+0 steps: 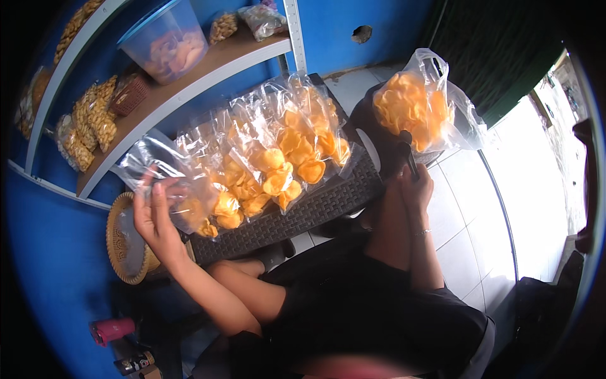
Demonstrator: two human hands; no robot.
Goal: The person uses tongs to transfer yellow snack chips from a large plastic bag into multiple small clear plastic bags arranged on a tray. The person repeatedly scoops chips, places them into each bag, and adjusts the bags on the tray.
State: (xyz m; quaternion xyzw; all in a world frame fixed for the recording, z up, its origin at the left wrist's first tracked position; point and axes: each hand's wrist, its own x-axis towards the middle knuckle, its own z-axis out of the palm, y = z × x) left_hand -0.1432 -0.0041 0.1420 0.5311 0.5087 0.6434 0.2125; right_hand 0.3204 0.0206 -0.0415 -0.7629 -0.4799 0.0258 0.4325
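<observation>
My left hand [158, 220] pinches a clear plastic bag [154, 154] at the left end of the row, with some fingers showing through the film. Beside it, several clear bags of orange crackers [277, 175] stand close together on a dark woven-pattern table [293, 215]. In my right hand [417, 187] is a black utensil [408, 154], perhaps tongs; its far end lies against a large open plastic bag of crackers [409, 106]. That big bag rests on a dark round stool [367, 113] to the right of the table.
A shelf [184, 90] along the blue wall holds a plastic tub [165, 45] and several snack bags [92, 116]. Left of the table sits a woven basket [113, 237] with plastic inside. A pink tumbler [112, 330] stands at lower left. White floor tiles [466, 227] extend rightwards.
</observation>
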